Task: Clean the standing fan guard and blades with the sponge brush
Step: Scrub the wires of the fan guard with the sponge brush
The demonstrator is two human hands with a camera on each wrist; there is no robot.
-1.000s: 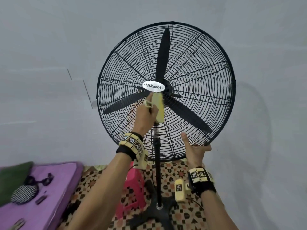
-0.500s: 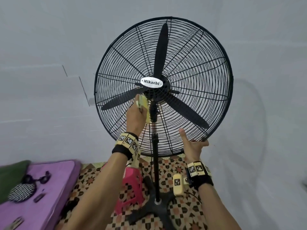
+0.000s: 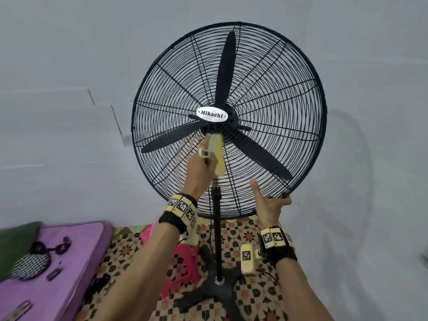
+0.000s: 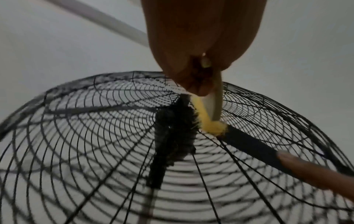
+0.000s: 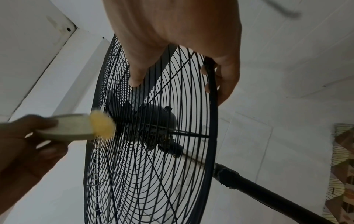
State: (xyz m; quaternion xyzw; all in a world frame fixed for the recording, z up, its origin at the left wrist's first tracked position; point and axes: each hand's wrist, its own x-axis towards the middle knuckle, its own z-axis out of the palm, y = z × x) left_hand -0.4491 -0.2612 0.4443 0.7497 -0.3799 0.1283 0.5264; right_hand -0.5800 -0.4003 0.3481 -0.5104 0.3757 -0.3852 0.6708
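Observation:
A black standing fan fills the middle of the head view, its round wire guard (image 3: 273, 72) over three black blades (image 3: 225, 70) and a silver Mikachi badge (image 3: 212, 114). My left hand (image 3: 200, 172) grips the cream-handled sponge brush (image 3: 217, 156). Its yellow sponge (image 5: 102, 126) presses on the guard wires just below the hub (image 4: 212, 125). My right hand (image 3: 269, 205) grips the guard's lower right rim (image 5: 211, 78), fingers curled behind it and thumb lying on the front wires.
The fan's black pole (image 3: 216, 239) runs down to a cross base (image 3: 215, 290) on a patterned floor mat (image 3: 245, 232). A pink plastic stool (image 3: 183, 258) stands left of the pole. A purple mattress (image 3: 69, 251) with small items lies at lower left. A plain grey wall is behind.
The sponge brush slid down and left on the guard half a second ago, then back up toward the hub. The right hand kept its hold on the rim.

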